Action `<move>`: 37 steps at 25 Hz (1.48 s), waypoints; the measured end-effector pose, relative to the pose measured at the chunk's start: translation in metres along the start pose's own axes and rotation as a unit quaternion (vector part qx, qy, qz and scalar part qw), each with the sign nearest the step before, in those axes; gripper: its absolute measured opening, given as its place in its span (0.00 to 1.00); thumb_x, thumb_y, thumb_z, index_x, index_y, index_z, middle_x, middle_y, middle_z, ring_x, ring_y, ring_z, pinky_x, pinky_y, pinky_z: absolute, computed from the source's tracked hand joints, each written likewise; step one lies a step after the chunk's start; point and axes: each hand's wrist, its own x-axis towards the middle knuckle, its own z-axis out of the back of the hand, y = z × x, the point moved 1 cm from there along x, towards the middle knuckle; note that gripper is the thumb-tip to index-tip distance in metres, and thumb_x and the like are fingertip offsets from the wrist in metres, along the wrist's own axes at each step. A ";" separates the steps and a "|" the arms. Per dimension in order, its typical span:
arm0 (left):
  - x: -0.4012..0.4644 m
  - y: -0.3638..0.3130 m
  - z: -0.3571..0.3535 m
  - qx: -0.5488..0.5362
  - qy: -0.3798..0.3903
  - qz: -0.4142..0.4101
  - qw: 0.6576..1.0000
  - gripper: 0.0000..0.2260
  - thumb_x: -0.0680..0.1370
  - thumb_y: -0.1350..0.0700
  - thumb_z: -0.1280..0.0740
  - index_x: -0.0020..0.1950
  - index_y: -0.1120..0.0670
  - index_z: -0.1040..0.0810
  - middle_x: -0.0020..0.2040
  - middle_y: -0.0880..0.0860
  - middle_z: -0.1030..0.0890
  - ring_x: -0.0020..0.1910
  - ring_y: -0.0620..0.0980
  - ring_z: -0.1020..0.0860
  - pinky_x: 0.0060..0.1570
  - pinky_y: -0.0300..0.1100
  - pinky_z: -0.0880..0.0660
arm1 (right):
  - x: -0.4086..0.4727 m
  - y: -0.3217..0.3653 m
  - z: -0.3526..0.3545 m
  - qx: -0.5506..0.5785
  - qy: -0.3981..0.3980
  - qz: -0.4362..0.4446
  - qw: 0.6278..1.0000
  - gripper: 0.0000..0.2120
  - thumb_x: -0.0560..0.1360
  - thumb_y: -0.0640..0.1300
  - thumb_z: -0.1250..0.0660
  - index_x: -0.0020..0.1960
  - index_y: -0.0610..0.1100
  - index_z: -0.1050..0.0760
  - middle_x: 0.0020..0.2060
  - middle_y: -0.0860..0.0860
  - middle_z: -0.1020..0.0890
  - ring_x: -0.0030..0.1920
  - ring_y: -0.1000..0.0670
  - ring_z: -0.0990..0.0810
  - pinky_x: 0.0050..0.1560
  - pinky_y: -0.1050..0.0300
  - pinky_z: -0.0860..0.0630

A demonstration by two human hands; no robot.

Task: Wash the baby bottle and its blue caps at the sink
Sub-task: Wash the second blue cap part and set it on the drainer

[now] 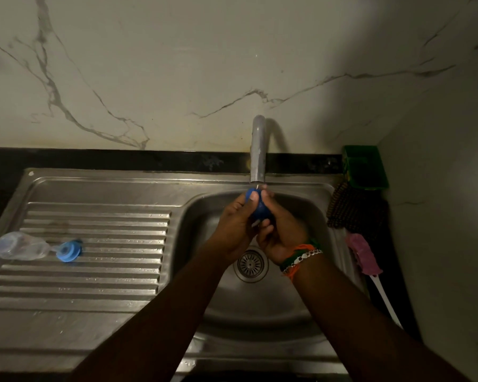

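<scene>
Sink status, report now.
Left hand and right hand both grip blue cap under faucet. Bottle on drainboard. Nothing in the way.

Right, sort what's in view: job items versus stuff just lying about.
Job: blue cap held by left hand and right hand under the tap; baby bottle; blue ring cap; sink.
Lying about: green holder, dark scrubber, pink brush.

No text, label, brand, number or sign can be read anywhere in the frame. A patterned face is shown on the green box at the right edge of the frame, but it is too dark and blurred for any lettering to be made out.
</scene>
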 end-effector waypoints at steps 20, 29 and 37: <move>0.007 -0.015 0.006 -0.011 -0.055 -0.020 0.998 0.19 0.77 0.47 0.32 0.64 0.55 0.24 0.57 0.57 0.18 0.50 0.51 0.15 0.47 0.42 0.19 | -0.004 -0.003 0.001 -0.124 -0.046 0.060 0.989 0.08 0.76 0.48 0.28 0.49 0.44 0.18 0.36 0.49 0.18 0.27 0.58 0.24 0.25 0.67 0.28; -0.001 -0.022 -0.016 -0.025 -0.044 0.000 0.999 0.20 0.75 0.45 0.35 0.64 0.52 0.24 0.63 0.59 0.20 0.57 0.56 0.17 0.50 0.46 0.17 | -0.011 0.007 -0.002 -0.333 -0.067 0.426 0.839 0.09 0.79 0.46 0.33 0.59 0.47 0.23 0.50 0.56 0.19 0.49 0.64 0.20 0.42 0.72 0.23; -0.007 -0.016 -0.019 -0.108 -0.073 0.020 0.991 0.26 0.76 0.45 0.34 0.70 0.58 0.26 0.64 0.65 0.21 0.49 0.55 0.18 0.46 0.43 0.22 | 0.005 0.013 -0.010 -0.316 -0.037 0.386 0.866 0.03 0.76 0.41 0.29 0.47 0.43 0.22 0.46 0.50 0.19 0.51 0.48 0.19 0.49 0.52 0.18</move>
